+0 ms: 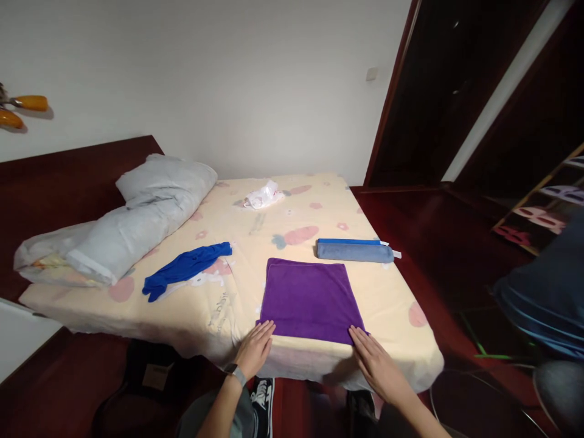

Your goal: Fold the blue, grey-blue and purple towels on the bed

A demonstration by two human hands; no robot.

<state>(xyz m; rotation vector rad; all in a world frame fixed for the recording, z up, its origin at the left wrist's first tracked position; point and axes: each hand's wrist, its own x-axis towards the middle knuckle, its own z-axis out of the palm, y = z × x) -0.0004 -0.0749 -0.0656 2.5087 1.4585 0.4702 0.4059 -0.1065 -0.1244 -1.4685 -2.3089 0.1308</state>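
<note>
A purple towel [310,298] lies spread out as a rough square near the front edge of the bed [392,298]. My left hand [256,348] rests on its near left corner, fingers laid flat. On the near right corner lies my right hand [375,360], its fingers stretched out and together. Neither hand visibly grasps the cloth. Beyond the towel, to the right, are a blue-grey folded cloth [353,251] and a bright blue folded cloth [351,241] side by side. A crumpled blue cloth [187,267] lies to the left.
Grey bedding [150,213] is heaped at the left by the dark headboard [68,176]. A crumpled white item [263,194] sits toward the far wall. At the right edge are a slanted rack with slippers [538,219] and a dark blue garment [547,298].
</note>
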